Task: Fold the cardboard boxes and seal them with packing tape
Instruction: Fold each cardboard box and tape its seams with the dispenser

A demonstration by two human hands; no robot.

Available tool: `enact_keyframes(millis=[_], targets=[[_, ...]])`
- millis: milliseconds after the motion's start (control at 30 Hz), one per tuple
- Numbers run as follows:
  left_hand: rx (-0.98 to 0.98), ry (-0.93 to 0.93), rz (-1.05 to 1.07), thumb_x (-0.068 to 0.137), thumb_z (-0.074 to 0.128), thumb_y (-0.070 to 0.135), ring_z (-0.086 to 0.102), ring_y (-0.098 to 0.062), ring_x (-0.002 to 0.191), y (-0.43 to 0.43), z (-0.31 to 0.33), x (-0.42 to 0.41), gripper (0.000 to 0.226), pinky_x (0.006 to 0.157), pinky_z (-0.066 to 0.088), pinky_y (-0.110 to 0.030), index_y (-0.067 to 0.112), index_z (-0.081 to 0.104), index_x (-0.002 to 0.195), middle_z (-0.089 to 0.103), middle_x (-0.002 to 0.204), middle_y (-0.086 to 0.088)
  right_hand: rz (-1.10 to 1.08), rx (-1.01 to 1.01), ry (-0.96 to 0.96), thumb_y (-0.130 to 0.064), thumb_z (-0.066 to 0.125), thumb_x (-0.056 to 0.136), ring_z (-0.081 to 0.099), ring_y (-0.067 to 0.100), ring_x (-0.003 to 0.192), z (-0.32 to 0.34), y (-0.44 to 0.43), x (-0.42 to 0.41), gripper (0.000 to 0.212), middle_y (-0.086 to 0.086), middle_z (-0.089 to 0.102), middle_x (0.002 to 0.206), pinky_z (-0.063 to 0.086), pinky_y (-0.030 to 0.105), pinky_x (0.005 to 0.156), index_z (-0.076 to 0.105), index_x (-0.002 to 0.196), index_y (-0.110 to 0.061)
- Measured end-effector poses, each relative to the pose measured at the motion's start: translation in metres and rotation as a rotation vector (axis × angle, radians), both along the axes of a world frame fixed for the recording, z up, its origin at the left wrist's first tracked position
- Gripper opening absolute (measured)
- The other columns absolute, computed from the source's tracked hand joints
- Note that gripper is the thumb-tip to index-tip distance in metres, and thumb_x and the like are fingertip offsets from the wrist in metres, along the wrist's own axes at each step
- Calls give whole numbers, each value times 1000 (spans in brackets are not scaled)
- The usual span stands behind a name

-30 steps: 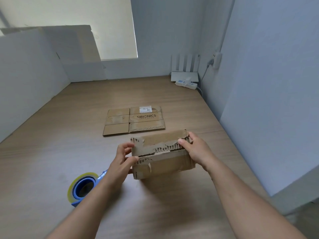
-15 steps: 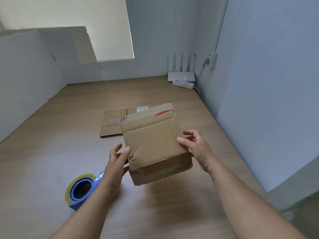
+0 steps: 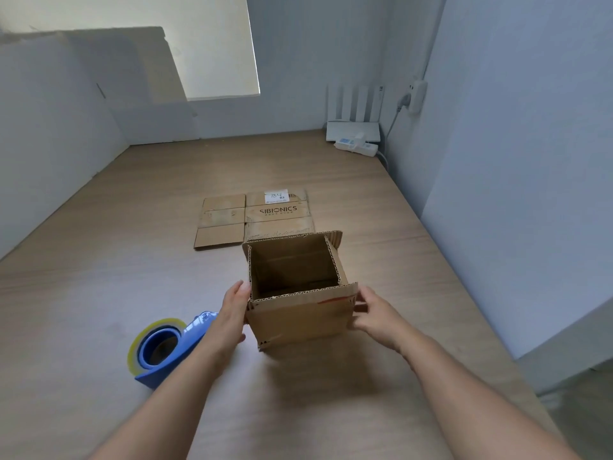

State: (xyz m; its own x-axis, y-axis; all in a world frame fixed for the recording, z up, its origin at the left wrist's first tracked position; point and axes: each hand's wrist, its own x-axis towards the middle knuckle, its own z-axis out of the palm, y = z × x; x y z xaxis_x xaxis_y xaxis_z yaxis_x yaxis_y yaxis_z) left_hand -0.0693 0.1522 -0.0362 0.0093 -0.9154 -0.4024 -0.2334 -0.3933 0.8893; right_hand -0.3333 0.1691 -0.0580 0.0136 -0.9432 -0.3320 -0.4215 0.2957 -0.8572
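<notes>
**Item record: one open cardboard box, held in two hands at the near centre of the table**

Nearest lay a blue tape dispenser with a roll of yellowish clear tape. It rested on the wooden table, partly hidden behind the left forearm.

The left hand lay against the left wall of the cardboard box. Its fingers were fairly straight and pressed on the side, not wrapped round anything. The right hand was at the right edge of the near panel. Thumb and fingers were curled in and pinched that edge.

The box was plain brown corrugated board. It stood upright with its mouth open to the camera and its interior in shadow. The fluted cut edges showed round the rim. The near panel was wider than the opening and carried a short red streak near its upper right. A small dark mark sat at its lower left corner. A flap stood out at the far right corner.

Beyond it, apart from the box, a flattened box lay on the table. It was printed SIBIONICS and bore a white label.

In the far right corner were a white router and a power strip.
</notes>
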Motion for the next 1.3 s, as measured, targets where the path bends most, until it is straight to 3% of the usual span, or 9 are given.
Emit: enact_keyframes(millis=[100, 200, 267, 400, 467, 533, 733, 900, 1300], targets=[[-179, -11, -35, 95, 33, 57, 56, -19, 111, 1, 7, -4, 34, 93, 47, -34, 44, 40, 125, 56, 121, -4, 21, -233, 47, -20, 75, 73, 39, 4, 123, 24, -3, 8, 85, -13, 37, 132, 38, 26, 102, 32, 144, -37], [-202, -78, -178, 83, 32, 65, 54, -19, 117, 6, 10, 2, 54, 104, 42, -37, 37, 53, 124, 56, 125, 2, 118, -363, 251, -26, 75, 76, 43, 9, 124, 34, -10, 12, 48, -8, 49, 132, 30, 17, 98, 60, 122, -32], [-158, -153, -266, 79, 40, 64, 42, -7, 125, 6, 8, 5, 72, 108, 32, -28, 30, 39, 142, 42, 139, 13, 124, -292, 316, -32, 74, 78, 49, 15, 120, 37, -16, 13, 48, -2, 55, 127, 35, 20, 96, 60, 124, -28], [-224, -207, -244, 91, 61, 30, 42, -11, 129, -3, 5, 8, 36, 108, 35, -30, 25, 52, 126, 42, 142, 6, 14, -302, 349, -37, 78, 74, 33, 19, 137, 45, -28, 14, 105, 0, 28, 153, 34, 35, 106, 8, 151, -30], [-221, -236, -230, 91, 65, 20, 51, -14, 117, -9, 3, 8, 38, 90, 45, -22, 18, 53, 126, 48, 132, 0, 34, -325, 444, -38, 80, 71, 19, 18, 144, 49, -37, 14, 121, -7, -2, 160, 36, 38, 104, -13, 148, -37], [-187, -252, -212, 89, 66, 19, 51, -11, 108, -13, 2, 8, 45, 72, 44, -11, 18, 47, 129, 47, 130, 0, 90, -291, 526, -40, 79, 71, 28, 20, 140, 53, -48, 15, 122, -8, -3, 160, 43, 35, 96, -18, 146, -41], [-153, -243, -205, 86, 70, 14, 49, -21, 111, -26, -4, 4, 97, 83, 46, -29, 37, 2, 152, 28, 133, 3, 244, -246, 775, -54, 61, 83, 44, 14, 115, 44, -59, 10, 46, -10, 48, 120, 42, 30, 85, 59, 121, -29], [-147, -382, -310, 95, 55, 31, 45, -24, 124, -33, -8, 3, 59, 102, 42, -37, 35, 26, 147, 26, 152, -1, 89, -193, 517, -47, 63, 85, 40, 17, 127, 22, -47, 8, 40, -2, 39, 136, 36, 30, 99, 61, 122, -29], [-128, -314, -279, 91, 57, 43, 57, 0, 88, 10, -17, 25, 43, 63, 44, -11, 54, 38, 127, 55, 113, 12, -7, -192, 313, -44, 72, 79, 52, 9, 105, 7, 6, 19, 58, -10, 52, 126, 43, 24, 93, 52, 133, -35]])
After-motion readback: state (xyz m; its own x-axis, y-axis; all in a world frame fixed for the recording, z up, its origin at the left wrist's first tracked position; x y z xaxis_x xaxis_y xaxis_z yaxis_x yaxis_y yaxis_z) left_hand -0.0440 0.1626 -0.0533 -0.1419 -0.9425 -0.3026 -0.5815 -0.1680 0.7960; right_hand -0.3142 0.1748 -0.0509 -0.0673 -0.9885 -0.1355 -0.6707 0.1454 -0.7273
